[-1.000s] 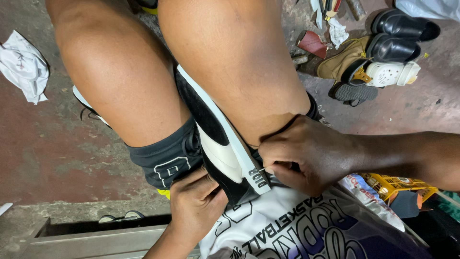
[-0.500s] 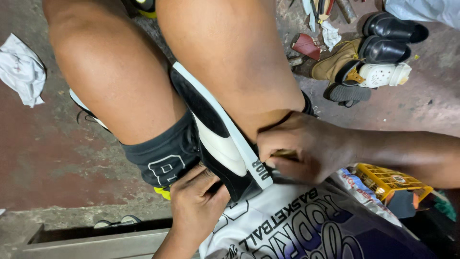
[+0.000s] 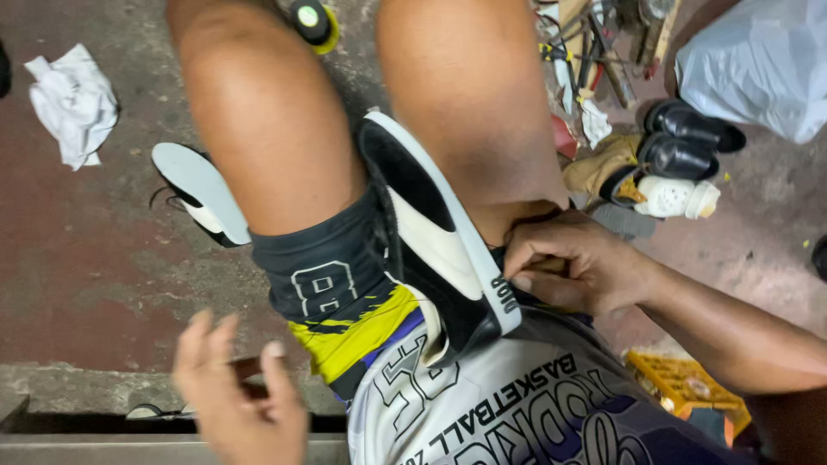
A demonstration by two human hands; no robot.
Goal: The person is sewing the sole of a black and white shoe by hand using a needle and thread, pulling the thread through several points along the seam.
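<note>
A black and white sneaker (image 3: 431,232) is wedged sole-up between my two bare thighs, heel toward me. My right hand (image 3: 577,263) is curled against the sneaker's right edge near the heel, fingers pinched on it. My left hand (image 3: 233,396) hovers off the shoe at the lower left, blurred, with its fingers apart. A thin dark thing shows between those fingers, and I cannot tell whether it is held. I am wearing dark shorts with yellow trim (image 3: 345,301) and a grey printed jersey (image 3: 517,413).
A second sneaker (image 3: 202,194) lies sole-up on the concrete floor at the left, beyond a crumpled white cloth (image 3: 73,103). At the right are black shoes (image 3: 689,142), a white bottle (image 3: 676,198), several hand tools (image 3: 594,52), a plastic bag (image 3: 762,65) and a yellow crate (image 3: 680,383).
My left hand has let go of the sneaker's heel and drawn back to the lower left. My right hand stays at the shoe's right edge. The view has shifted slightly.
</note>
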